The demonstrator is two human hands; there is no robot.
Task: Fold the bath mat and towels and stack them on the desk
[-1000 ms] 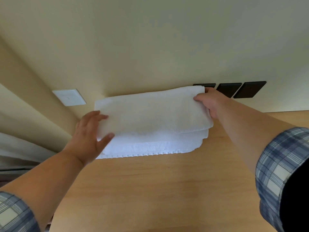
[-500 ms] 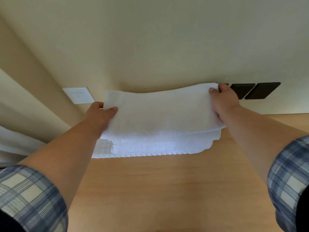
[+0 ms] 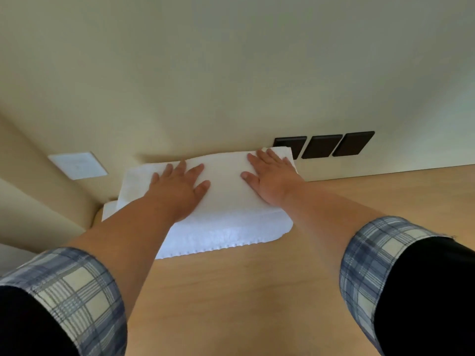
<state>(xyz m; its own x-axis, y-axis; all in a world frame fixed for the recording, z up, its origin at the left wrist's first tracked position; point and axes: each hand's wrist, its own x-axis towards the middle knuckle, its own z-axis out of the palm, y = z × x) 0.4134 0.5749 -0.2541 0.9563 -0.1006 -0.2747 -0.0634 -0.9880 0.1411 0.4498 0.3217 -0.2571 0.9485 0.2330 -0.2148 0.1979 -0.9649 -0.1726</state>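
A folded white towel [image 3: 226, 181] lies on top of a stack at the back of the wooden desk [image 3: 257, 291], against the wall. Under it sits a thicker folded white bath mat [image 3: 231, 235] with a scalloped front edge. My left hand [image 3: 180, 188] lies flat on the left half of the top towel, fingers spread and straight. On the towel's right half my right hand [image 3: 270, 181] presses down flat in the same way. Neither hand grips the cloth.
Three dark wall plates [image 3: 323, 146] sit just right of the stack, low on the cream wall. A white wall plate [image 3: 78, 165] is to the left. The desk's left edge runs beside a wall corner [image 3: 51, 201].
Both hands let go of the top towel's far corners after lowering it onto the stack, and now lie flat on its upper face.
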